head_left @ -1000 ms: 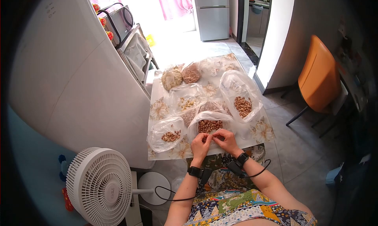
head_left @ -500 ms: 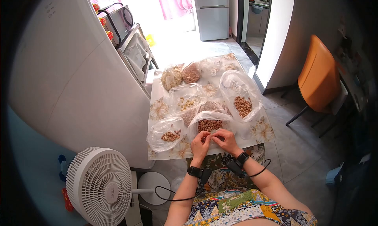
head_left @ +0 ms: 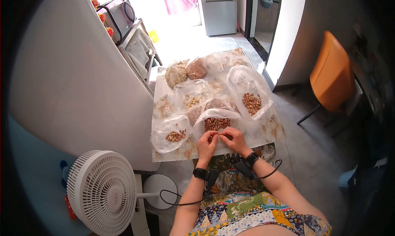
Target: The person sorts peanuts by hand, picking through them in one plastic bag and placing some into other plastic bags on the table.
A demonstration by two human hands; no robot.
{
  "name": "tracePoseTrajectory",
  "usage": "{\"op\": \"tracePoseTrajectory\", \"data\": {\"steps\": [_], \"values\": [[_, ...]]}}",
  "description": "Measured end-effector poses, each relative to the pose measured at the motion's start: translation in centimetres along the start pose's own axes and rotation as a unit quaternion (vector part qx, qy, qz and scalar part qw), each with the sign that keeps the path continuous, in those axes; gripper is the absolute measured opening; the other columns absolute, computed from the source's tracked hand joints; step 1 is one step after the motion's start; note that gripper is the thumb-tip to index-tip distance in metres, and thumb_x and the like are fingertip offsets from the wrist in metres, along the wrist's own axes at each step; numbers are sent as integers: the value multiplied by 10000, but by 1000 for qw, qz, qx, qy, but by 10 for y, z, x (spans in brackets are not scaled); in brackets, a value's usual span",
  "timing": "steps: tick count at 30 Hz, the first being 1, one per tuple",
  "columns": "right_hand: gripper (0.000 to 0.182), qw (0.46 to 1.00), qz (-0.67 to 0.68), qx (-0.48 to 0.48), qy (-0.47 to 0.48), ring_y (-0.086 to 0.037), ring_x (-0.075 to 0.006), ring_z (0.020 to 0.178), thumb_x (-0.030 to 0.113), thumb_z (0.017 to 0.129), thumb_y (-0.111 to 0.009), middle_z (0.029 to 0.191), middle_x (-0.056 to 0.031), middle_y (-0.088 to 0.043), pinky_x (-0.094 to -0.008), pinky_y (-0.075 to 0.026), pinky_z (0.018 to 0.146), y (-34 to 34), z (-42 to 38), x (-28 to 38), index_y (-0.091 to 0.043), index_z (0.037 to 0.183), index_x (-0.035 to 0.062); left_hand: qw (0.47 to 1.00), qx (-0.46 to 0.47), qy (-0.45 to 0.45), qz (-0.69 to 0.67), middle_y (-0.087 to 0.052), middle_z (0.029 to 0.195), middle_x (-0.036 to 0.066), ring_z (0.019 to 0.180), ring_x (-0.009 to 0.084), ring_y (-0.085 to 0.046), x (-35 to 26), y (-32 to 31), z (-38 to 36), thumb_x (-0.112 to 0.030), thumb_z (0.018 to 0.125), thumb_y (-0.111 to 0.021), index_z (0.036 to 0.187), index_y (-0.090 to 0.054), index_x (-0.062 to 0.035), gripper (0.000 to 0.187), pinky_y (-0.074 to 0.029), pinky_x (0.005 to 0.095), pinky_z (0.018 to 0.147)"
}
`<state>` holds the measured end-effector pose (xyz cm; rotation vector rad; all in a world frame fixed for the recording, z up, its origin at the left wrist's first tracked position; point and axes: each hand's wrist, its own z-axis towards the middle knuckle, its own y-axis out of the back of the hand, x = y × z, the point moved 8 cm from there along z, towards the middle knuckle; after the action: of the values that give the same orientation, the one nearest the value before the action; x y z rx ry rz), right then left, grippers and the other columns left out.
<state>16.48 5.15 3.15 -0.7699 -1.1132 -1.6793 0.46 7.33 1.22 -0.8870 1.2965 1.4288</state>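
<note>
"Flowered cloth covers the table (head_left: pixel 272 130), with pale floor around it. What's nearest you?"

"My two hands, over the near edge. The left hand (head_left: pixel 206 144) and right hand (head_left: pixel 235 140) come together tip to tip, thumbs and fingers drawn closed in small pinches. Whether a kernel sits between them, I can't tell; it's too small."

"And the peanuts?"

"Reddish-brown peanuts (head_left: pixel 217 124) lie in an open plastic bag (head_left: pixel 224 113) just beyond the fingertips, by the middle of the near edge. Each should be light, hard and a bit slippery, with skin that flakes; I'd take one by its sides, between thumb and forefinger, barely parted. The bag would be soft and slack, best held by its rim."

"Anything beside it?"

"Toward the near left corner, a second bag (head_left: pixel 160 141) holds mixed brown and pale pieces (head_left: pixel 175 135). By the right edge, a larger bag (head_left: pixel 260 84) holds more brown nuts (head_left: pixel 251 104)."

"Farther off?"

"Pale nuts (head_left: pixel 192 100) in an open bag, left of the middle. Then, toward the far left corner, two full bags side by side, one pale (head_left: pixel 176 74), one reddish (head_left: pixel 196 69). Past the table stands a refrigerator (head_left: pixel 220 16)."
</note>
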Motion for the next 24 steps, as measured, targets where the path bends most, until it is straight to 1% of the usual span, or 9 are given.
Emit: {"op": "tracePoseTrajectory", "data": {"steps": [3,9,15,21,24], "values": [[129,1000,-2,-5,3,-626,-194,694,124,915,-736,827,-86,-667,-320,-496,632,0,0,1,-730,941,-2,1000,-3,-5,-11,-738,880,22,727,85,-627,3,-1,1,-144,954,-709,1062,-744,-42,153,-511,258,673],[133,1000,-2,-7,1,-628,-193,690,126,916,-737,832,-84,-672,-315,-493,626,1,0,0,-732,948,-3,1000,-1,-7,21,-736,864,29,727,93,-637,-1,1,1,-140,952,-705,1060,-742,-37,153,-513,264,670],[136,1000,-2,0,3,-654,-190,718,126,906,-752,849,-83,-686,-310,-516,648,0,1,-1,-734,952,0,999,-6,-15,31,-744,871,41,729,108,-656,-2,1,1,-162,950,-715,1046,-751,-39,160,-520,271,673],[108,1000,-2,3,4,-670,-181,730,93,877,-772,862,-75,-695,-300,-531,655,-1,0,-4,-736,936,10,999,11,3,32,-748,874,45,737,101,-662,0,-1,0,-178,942,-733,1014,-765,-42,158,-522,270,674],[107,1000,-3,5,-1,-671,-173,730,85,868,-778,848,-70,-691,-294,-530,654,-1,0,-5,-733,930,10,999,26,17,38,-740,874,39,747,96,-652,5,-2,1,-148,950,-715,1033,-751,-36,144,-517,262,683]]}}
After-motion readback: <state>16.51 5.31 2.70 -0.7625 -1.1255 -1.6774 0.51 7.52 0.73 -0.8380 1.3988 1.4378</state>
